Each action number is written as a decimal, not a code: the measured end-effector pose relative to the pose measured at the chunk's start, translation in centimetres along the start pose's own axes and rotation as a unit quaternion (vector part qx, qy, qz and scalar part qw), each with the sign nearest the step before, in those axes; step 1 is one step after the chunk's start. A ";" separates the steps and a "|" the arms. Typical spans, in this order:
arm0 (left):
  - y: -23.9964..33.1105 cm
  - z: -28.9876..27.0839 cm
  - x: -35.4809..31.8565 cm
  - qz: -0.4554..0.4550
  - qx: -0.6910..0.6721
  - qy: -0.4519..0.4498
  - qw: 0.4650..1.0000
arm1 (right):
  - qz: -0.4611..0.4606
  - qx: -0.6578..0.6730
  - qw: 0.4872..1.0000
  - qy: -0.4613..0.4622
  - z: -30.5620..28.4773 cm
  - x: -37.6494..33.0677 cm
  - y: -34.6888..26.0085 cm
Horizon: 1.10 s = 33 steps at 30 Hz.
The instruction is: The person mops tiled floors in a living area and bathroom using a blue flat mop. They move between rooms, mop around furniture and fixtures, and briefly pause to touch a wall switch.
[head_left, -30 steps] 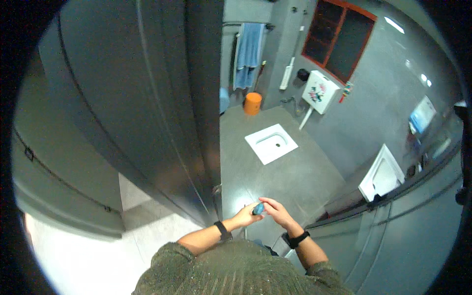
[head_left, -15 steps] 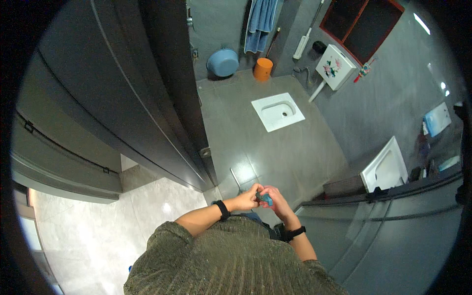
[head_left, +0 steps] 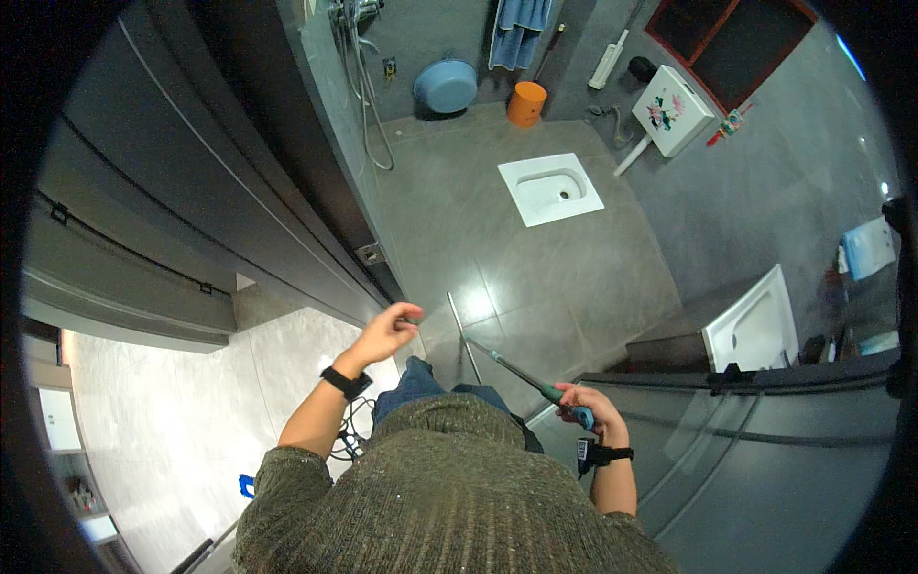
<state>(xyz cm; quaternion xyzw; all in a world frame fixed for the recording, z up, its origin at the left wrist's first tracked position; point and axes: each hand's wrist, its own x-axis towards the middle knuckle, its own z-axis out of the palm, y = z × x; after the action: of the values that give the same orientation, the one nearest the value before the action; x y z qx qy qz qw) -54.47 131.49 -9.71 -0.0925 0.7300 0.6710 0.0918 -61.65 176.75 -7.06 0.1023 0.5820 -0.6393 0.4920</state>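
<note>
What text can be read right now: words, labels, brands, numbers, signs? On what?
None legible.
Blue-and-white packet at the right wall: any print too small and blurred.
Black wrist device by the right hand: pale marks, too small to read.
White cistern: floral picture, no readable text.
Pole with the blue-green handle, in that hand: no readable text.

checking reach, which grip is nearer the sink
Right. The right grip, on the pole, is below and left of the sink in view; the left grip is much farther left.
</note>
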 end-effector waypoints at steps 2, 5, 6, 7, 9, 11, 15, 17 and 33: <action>-1.2 -1.5 -1.1 0.027 0.031 0.091 0.995 | 0.037 -0.032 0.999 0.003 -0.7 -0.5 -0.1; -2.5 -3.6 -2.7 0.013 0.019 0.221 0.975 | 0.127 -0.137 0.982 -0.003 -1.3 -0.5 0.0; -2.7 -4.2 -3.2 0.018 -0.001 0.248 0.969 | 0.143 -0.162 0.976 -0.014 -1.4 -0.5 0.2; -2.8 -4.8 -3.7 0.017 -0.016 0.279 0.960 | 0.169 -0.181 0.969 -0.007 -1.7 -0.5 0.2; -3.2 -5.6 -4.4 -0.003 -0.021 0.322 0.947 | 0.199 -0.229 0.952 0.037 -2.4 -0.6 0.4; -3.8 -6.3 -5.1 -0.028 0.004 0.346 0.938 | 0.228 -0.272 0.933 0.058 -2.9 -0.6 0.6; -6.4 -6.9 -6.5 -0.109 0.110 0.329 0.932 | 0.234 -0.279 0.931 0.029 -2.9 -0.1 0.3; -8.4 -6.8 -7.6 -0.173 0.161 0.325 0.916 | 0.229 -0.309 0.923 0.029 -2.2 0.7 -0.3; -11.0 -8.2 -20.0 -0.206 0.109 0.586 0.776 | 0.177 -0.578 0.790 -0.101 -0.3 10.7 -15.5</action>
<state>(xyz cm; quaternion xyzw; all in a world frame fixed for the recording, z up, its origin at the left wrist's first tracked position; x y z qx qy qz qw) -32.41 122.61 -14.47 -0.6052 0.6744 0.3683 -0.2079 -78.61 169.02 -4.70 -0.1646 0.7617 -0.0921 0.6199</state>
